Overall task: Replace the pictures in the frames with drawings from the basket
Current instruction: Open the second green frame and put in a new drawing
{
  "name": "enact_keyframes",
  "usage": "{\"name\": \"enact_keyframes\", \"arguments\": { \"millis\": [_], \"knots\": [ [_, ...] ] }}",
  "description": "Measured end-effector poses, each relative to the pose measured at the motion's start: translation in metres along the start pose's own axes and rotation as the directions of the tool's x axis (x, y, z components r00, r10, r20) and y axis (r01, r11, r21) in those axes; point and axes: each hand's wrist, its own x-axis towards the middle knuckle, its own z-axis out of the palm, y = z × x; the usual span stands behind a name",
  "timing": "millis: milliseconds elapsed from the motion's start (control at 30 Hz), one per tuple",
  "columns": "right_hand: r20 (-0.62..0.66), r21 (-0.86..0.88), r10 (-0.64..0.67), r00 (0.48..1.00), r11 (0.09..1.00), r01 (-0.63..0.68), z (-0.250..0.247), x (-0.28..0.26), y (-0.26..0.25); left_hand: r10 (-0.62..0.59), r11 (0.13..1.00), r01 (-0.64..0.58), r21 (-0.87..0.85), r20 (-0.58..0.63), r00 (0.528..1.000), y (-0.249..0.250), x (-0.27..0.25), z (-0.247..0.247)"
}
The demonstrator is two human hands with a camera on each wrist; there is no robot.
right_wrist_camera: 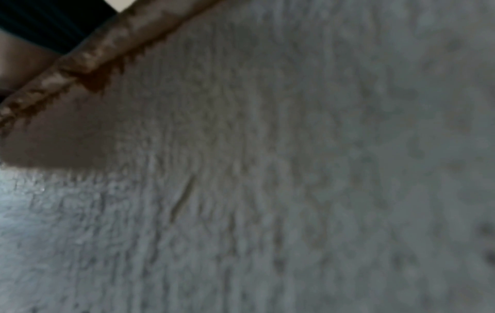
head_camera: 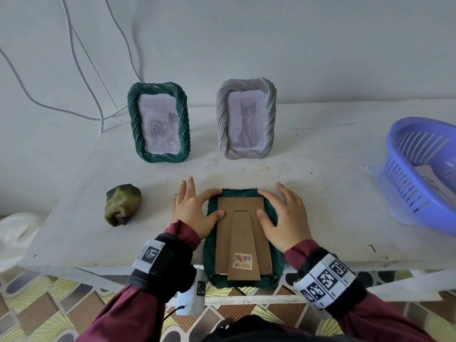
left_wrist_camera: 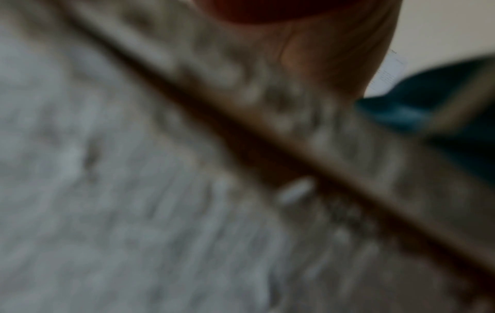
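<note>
A dark green frame [head_camera: 209, 255] lies face down at the table's front edge, overhanging it a little. Its brown cardboard back [head_camera: 240, 206] with the stand and a barcode sticker faces up. My left hand [head_camera: 217, 203] holds the upper left corner, index finger curled over the top rim and thumb on the cardboard. My right hand [head_camera: 260, 203] holds the upper right corner the same way. The purple basket [head_camera: 407, 188] lies tilted at the right with paper in it. Both wrist views are blurred; a piece of the green frame [left_wrist_camera: 428, 101] shows in the left one.
Two frames stand at the back: a green frame [head_camera: 159, 124] with a rose drawing and a grey frame [head_camera: 246, 119] with a cat picture. A crumpled green-brown cloth [head_camera: 123, 204] lies left of my hands. The white table [head_camera: 320, 193] ends at a wall with hanging cables.
</note>
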Motion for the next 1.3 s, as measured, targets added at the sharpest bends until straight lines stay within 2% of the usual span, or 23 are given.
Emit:
{"name": "enact_keyframes", "arguments": {
  "millis": [200,333,867,1100,1300],
  "knots": [
    [0.094,-0.024,0.055,0.994,0.998,-0.053,-0.0057,0.0063,-0.0055,-0.033,0.999,0.034,-0.015,0.024,0.999,0.0031,0.0024,-0.0021],
    [0.137,0.026,0.083,0.987,0.996,-0.088,-0.009,0.009,-0.0087,-0.054,0.998,0.055,-0.023,0.05,0.997,0.0053,0.0045,-0.0045],
    [0.114,0.047,0.063,0.991,0.997,-0.069,-0.008,0.0061,-0.0079,-0.101,0.983,0.115,-0.14,0.109,0.989,0.0061,0.0078,-0.0081],
    [0.127,0.043,0.067,0.99,0.996,-0.073,-0.0085,0.0061,-0.0083,-0.085,0.977,0.091,-0.194,0.039,0.996,0.0071,0.0025,-0.0026],
    [0.123,0.041,0.062,0.99,0.997,-0.068,-0.0078,0.0061,-0.0077,-0.075,0.985,0.075,-0.155,0.006,0.997,0.0052,0.0024,-0.0027]
  ]
}}
